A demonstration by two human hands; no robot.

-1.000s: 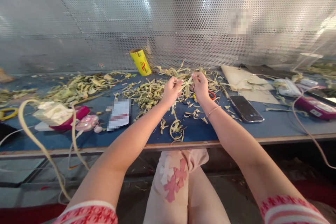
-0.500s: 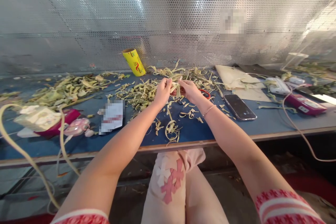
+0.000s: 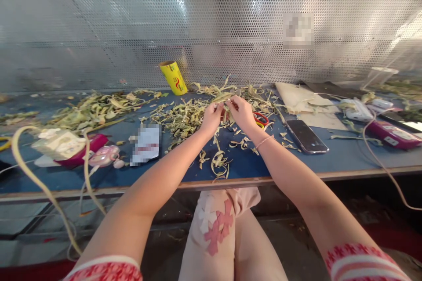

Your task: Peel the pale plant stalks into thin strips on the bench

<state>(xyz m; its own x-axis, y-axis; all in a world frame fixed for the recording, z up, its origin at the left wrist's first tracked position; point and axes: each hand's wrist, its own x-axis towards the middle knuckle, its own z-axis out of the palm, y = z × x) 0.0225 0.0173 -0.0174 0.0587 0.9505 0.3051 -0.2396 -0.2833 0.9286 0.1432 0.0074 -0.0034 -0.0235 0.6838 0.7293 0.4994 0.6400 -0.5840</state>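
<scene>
My left hand [image 3: 212, 116] and my right hand [image 3: 241, 113] meet above the middle of the blue table [image 3: 329, 158], fingertips pinched together on a pale green leaf strip [image 3: 223, 96]. The strip runs between both hands, just above a heap of dried leaf scraps [image 3: 184, 118]. A thin bracelet [image 3: 263, 141] circles my right wrist. Red-handled scissors [image 3: 262, 118] lie partly hidden behind my right hand. Curled strips [image 3: 220, 163] rest on the table below my hands.
A yellow roll [image 3: 173, 77] leans by the perforated metal wall [image 3: 211, 22]. A dark phone [image 3: 305, 136] lies to the right, with paper sheets [image 3: 298, 96] and a magenta device [image 3: 392, 135] with a cable beyond. Pink items [image 3: 102, 156] and more scraps [image 3: 95, 109] sit left.
Both hands stay joined on the leaf strip, shifting slightly between frames; the fingers have closed nearer together. The camera view swung a little left, then back.
</scene>
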